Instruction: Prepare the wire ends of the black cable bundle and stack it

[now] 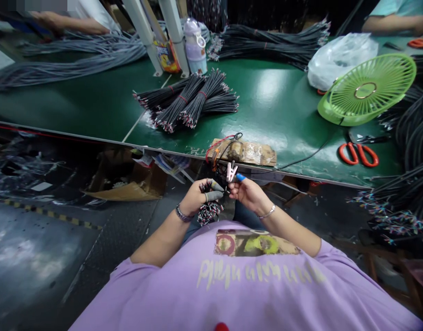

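In the head view, my left hand (206, 195) is closed round a bundle of short black cables (210, 212), whose red, white and black wire ends stick out below. Grey covers sit on its thumb and a finger. My right hand (248, 195), with a blue cover on one fingertip, is closed close to the left fingertips. It pinches what looks like a single wire end (226, 191), small and partly hidden. A pink clothespin (231, 172) is just above the right fingers, by the bench edge.
On the green bench (266, 92) lie tied cable bundles (194, 99), a stained board (254, 152) with wires, red-handled scissors (358, 154), a green fan (366, 89) and a plastic bag (339, 57). A bottle (196, 46) stands behind. More cables (414, 138) lie right. Other people's arms (73, 23) show beyond.
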A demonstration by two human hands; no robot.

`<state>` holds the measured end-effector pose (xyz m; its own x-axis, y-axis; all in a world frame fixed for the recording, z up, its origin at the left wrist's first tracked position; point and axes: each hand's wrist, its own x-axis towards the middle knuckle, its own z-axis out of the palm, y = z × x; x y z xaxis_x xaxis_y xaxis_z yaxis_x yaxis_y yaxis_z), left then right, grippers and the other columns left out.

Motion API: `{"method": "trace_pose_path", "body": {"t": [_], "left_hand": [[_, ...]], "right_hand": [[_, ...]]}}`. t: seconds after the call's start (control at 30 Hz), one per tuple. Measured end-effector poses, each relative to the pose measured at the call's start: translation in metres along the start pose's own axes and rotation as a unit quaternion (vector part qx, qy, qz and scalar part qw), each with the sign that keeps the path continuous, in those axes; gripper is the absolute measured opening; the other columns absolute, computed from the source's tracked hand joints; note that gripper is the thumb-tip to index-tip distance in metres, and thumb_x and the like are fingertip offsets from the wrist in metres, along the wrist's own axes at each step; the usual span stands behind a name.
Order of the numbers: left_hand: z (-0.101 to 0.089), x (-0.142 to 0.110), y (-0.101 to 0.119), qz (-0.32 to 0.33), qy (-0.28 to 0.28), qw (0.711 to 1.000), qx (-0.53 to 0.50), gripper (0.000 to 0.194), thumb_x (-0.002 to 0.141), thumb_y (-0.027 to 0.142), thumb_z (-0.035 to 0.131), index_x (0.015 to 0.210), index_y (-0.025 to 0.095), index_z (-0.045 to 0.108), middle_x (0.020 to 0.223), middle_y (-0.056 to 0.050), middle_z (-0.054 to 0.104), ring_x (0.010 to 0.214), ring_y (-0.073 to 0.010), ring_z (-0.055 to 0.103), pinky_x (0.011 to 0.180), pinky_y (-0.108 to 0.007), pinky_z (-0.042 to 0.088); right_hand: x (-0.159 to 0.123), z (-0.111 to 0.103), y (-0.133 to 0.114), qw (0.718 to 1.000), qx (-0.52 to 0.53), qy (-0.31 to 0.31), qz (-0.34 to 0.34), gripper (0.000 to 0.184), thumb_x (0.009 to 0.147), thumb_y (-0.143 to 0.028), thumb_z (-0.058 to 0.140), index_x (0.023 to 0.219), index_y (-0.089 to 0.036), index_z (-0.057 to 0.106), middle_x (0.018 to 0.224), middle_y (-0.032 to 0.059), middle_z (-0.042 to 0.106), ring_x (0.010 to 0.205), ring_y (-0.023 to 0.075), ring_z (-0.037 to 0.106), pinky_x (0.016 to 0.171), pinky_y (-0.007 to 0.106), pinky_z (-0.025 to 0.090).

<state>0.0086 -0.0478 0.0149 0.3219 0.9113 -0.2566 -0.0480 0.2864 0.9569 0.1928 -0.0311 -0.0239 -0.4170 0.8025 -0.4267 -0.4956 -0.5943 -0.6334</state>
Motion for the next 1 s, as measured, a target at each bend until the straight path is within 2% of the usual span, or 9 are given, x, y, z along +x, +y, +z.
{"method": "trace_pose_path", "body": {"t": [0.1,0.23,0.27,0.3,0.37,0.47,0.6,0.7,1.0], "left_hand": [[0.001,0.001,0.005,0.001,0.022,0.999,-0.043,0.027,0.060,0.028,0.079,0.076,0.013,0.064,0.057,0.001,0.062,0.049,-0.0104,0.055,0.049,-0.023,0.044],[0.006,0.007,0.012,0.023,0.046,0.997,-0.049,0.026,0.057,0.026,0.080,0.073,0.011,0.066,0.057,0.000,0.063,0.050,-0.0094,0.054,0.051,-0.022,0.042],[0.007,0.008,0.013,0.026,0.047,0.997,-0.050,0.026,0.056,0.025,0.081,0.072,0.011,0.067,0.057,0.000,0.063,0.050,-0.0094,0.054,0.052,-0.023,0.042],[0.008,0.009,0.014,0.028,0.048,0.997,-0.053,0.025,0.055,0.025,0.081,0.071,0.011,0.067,0.057,0.000,0.063,0.051,-0.0096,0.054,0.053,-0.023,0.042],[0.010,0.012,0.013,0.033,0.049,0.996,-0.064,0.026,0.054,0.025,0.081,0.070,0.012,0.067,0.058,0.000,0.064,0.051,-0.0101,0.055,0.054,-0.024,0.043],[0.011,0.014,0.010,0.030,0.052,0.995,-0.078,0.027,0.053,0.026,0.082,0.069,0.012,0.066,0.057,0.001,0.063,0.050,-0.0098,0.054,0.054,-0.024,0.043],[0.012,0.017,0.004,0.021,0.051,0.996,-0.070,0.028,0.051,0.025,0.083,0.069,0.012,0.065,0.058,0.001,0.063,0.051,-0.0092,0.053,0.056,-0.024,0.043],[0.013,0.019,0.003,0.027,0.053,0.996,-0.063,0.030,0.048,0.024,0.084,0.068,0.011,0.066,0.059,0.002,0.062,0.053,-0.0092,0.054,0.058,-0.024,0.043],[0.012,0.012,0.002,0.018,0.047,0.997,-0.056,0.031,0.048,0.026,0.085,0.069,0.011,0.067,0.059,0.000,0.064,0.053,-0.0104,0.055,0.055,-0.024,0.045]], "right_hand": [[0.005,0.004,-0.005,1.000,-0.007,-0.024,-0.004,0.040,0.076,-0.055,0.062,0.081,-0.015,0.063,0.071,0.0014,0.065,0.053,0.0076,0.054,0.055,0.023,0.052],[0.011,0.009,-0.005,0.985,-0.103,0.023,-0.139,0.042,0.069,-0.057,0.068,0.071,-0.016,0.063,0.064,-0.0008,0.061,0.051,0.0062,0.050,0.052,0.018,0.046],[0.012,0.011,-0.005,0.982,-0.109,0.036,-0.152,0.043,0.069,-0.058,0.066,0.070,-0.016,0.062,0.062,-0.0011,0.060,0.051,0.0062,0.049,0.051,0.018,0.045],[0.014,0.012,-0.005,0.984,-0.100,0.039,-0.144,0.044,0.071,-0.060,0.064,0.071,-0.016,0.063,0.062,-0.0009,0.060,0.051,0.0065,0.050,0.051,0.018,0.045],[0.017,0.015,-0.005,0.995,-0.046,0.021,-0.085,0.047,0.074,-0.063,0.058,0.077,-0.017,0.063,0.066,-0.0001,0.063,0.053,0.0081,0.053,0.053,0.021,0.047],[0.021,0.019,-0.006,0.999,0.044,0.004,-0.020,0.044,0.079,-0.061,0.055,0.083,-0.018,0.063,0.069,0.0008,0.065,0.058,0.0102,0.059,0.055,0.022,0.049],[0.024,0.022,-0.006,0.996,0.082,0.022,-0.036,0.041,0.080,-0.057,0.057,0.085,-0.017,0.063,0.063,0.0008,0.063,0.058,0.0106,0.060,0.052,0.020,0.048],[0.023,0.022,-0.005,0.996,0.074,0.007,-0.044,0.044,0.079,-0.060,0.056,0.085,-0.016,0.063,0.062,0.0014,0.063,0.059,0.0118,0.061,0.050,0.020,0.047],[0.019,0.013,0.000,0.997,0.071,-0.019,-0.013,0.052,0.083,-0.066,0.041,0.086,-0.018,0.061,0.076,0.0022,0.065,0.059,0.0099,0.059,0.055,0.021,0.049]]}}
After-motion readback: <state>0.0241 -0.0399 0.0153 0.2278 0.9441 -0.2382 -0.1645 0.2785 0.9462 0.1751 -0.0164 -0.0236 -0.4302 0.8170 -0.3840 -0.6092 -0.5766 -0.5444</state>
